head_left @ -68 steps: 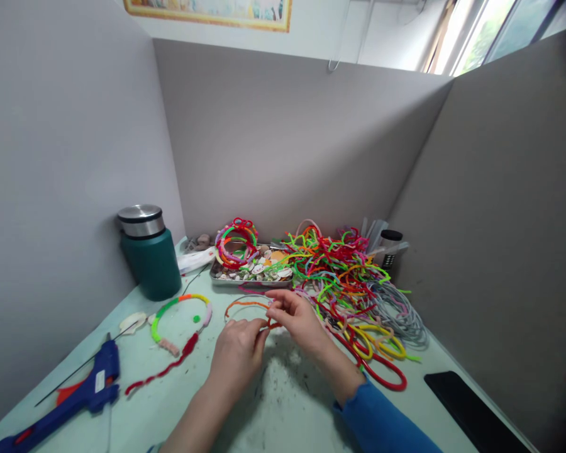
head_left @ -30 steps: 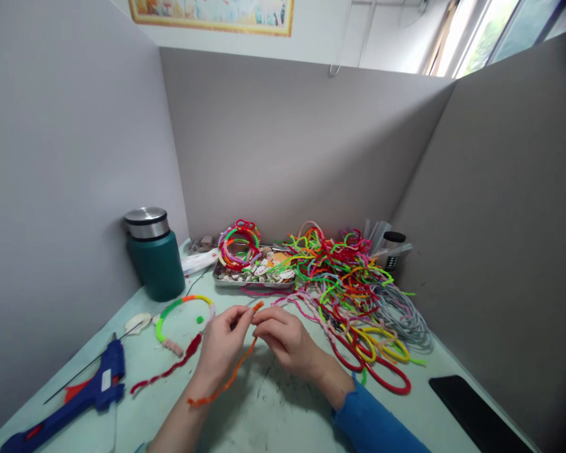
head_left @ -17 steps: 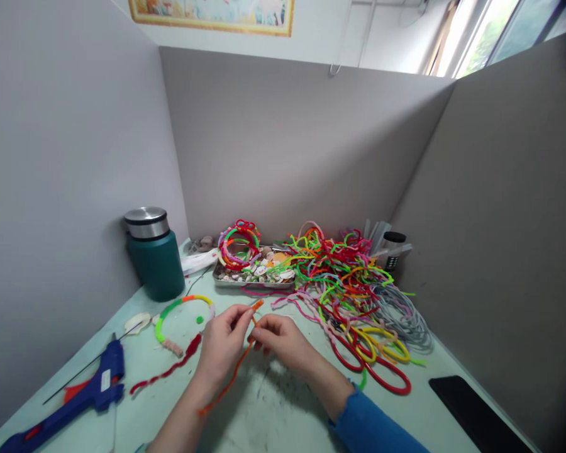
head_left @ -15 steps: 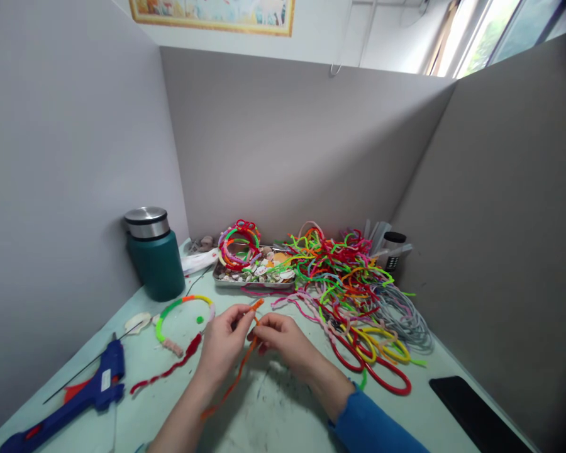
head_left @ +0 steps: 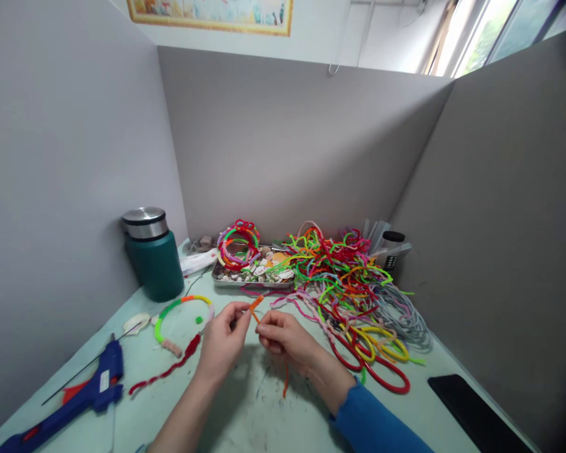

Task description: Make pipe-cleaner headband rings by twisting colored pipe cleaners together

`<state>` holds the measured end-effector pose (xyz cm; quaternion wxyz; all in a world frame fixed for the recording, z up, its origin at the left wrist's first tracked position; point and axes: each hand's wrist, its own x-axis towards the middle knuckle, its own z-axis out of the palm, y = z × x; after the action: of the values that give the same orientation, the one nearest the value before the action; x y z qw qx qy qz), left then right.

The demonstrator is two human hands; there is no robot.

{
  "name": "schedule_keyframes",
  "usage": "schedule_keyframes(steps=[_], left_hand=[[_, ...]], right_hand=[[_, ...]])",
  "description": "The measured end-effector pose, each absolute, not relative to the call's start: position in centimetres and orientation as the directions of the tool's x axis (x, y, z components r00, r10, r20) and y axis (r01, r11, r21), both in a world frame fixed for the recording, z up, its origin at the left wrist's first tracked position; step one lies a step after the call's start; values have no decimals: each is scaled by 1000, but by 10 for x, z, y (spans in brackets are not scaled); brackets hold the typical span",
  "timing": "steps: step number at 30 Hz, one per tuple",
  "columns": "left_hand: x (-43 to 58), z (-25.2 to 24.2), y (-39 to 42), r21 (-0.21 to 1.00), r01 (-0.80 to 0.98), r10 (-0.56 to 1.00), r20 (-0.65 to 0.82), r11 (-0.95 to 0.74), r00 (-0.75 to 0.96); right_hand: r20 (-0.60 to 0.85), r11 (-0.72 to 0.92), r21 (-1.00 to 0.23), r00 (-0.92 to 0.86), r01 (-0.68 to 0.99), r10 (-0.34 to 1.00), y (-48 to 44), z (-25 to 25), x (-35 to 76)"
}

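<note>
An orange pipe cleaner [head_left: 256,304] is stretched between my two hands above the middle of the table. My left hand [head_left: 226,336] pinches its thicker, wound end, which sticks up past the fingertips. My right hand [head_left: 285,336] pinches the thin part, and the loose tail hangs below that hand. Just left of my left hand lie a dark red fuzzy strip [head_left: 170,371] and a multicoloured curved band [head_left: 170,311] in green, orange, yellow and pink.
A blue glue gun [head_left: 99,384] and a green bottle [head_left: 155,264] stand at left. Behind my hands are a metal tray [head_left: 252,284] with small pieces and a heap of pipe cleaners [head_left: 334,264]. Red-handled scissors [head_left: 391,377] and a black phone-like slab [head_left: 471,409] lie right.
The pipe cleaner's tail has swung from beneath my left hand to below my right hand. My right hand has turned a little and closed its fingers more.
</note>
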<state>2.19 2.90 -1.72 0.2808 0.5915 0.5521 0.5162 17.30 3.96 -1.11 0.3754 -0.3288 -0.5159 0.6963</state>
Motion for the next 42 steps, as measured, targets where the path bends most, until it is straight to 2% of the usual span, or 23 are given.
schedule_keyframes(steps=[6, 16, 18, 24, 26, 28, 30, 33, 36, 42], left_hand=[[23, -15, 26, 903, 349, 950, 299, -249, -95], [29, -13, 24, 882, 386, 961, 272, -270, 51], [29, -12, 22, 860, 416, 953, 296, -294, 60], [24, -7, 21, 724, 517, 869, 488, -456, 83], [22, -6, 22, 681, 538, 842, 528, -496, 109], [20, -5, 23, 647, 549, 821, 553, -529, 140], [18, -5, 24, 599, 576, 797, 580, -557, 168], [17, -6, 24, 485, 643, 747, 629, -592, 214], [18, -7, 24, 374, 697, 704, 659, -612, 265], [18, -10, 23, 258, 780, 698, 653, -570, 294]], right_hand=[[-103, -146, -986, -389, -83, 916, 43, -16, 171], [-81, -115, -989, -299, -96, 951, 50, -27, 169], [-71, -104, -990, -299, -95, 952, 51, -29, 169], [-145, -135, -988, -143, 82, 979, 56, -32, 171], [-173, -172, -985, -176, 21, 969, 57, -31, 174], [-211, -251, -959, -267, -129, 940, 57, -30, 177], [-241, -366, -879, -377, -305, 894, 58, -29, 181], [-264, -495, -738, -479, -459, 837, 61, -29, 185], [-252, -493, -696, -465, -522, 849, 62, -31, 185], [-192, -389, -761, -391, -520, 900, 57, -30, 182]])
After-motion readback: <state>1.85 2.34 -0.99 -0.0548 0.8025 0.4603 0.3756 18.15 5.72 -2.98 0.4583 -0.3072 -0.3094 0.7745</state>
